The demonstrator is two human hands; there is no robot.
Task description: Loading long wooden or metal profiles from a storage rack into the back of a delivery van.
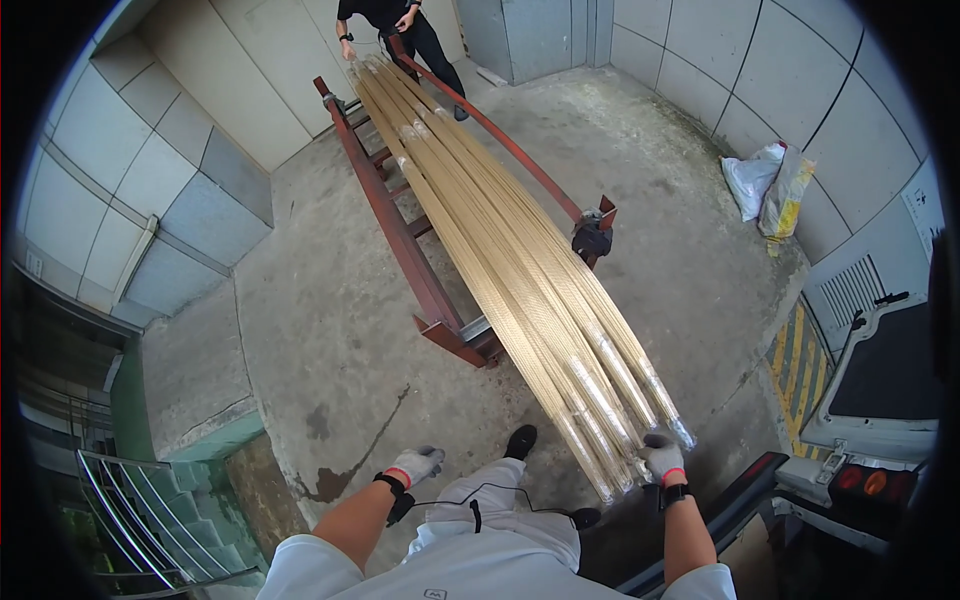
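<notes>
Long, thin golden bars [500, 255] lie in several bundles, with clear plastic wrap around their near ends and parts of their far ends. They stretch from the far side toward me and overhang the near end of a red steel rack [400, 240]. My right hand [662, 458], in a grey work glove with a red cuff, is closed at the wrapped near end of the right-hand bundles; its fingers are partly hidden. Holding nothing, my left hand [415, 466] hangs apart from the bars in a matching glove, fingers loosely bent.
A co-worker in dark clothes [400, 25] stands at the far end, one hand by the bars. Two sacks [765, 190] lean against the right wall. An open vehicle tailgate [880, 370] is at lower right. Steps with a metal railing [130, 510] lie at lower left.
</notes>
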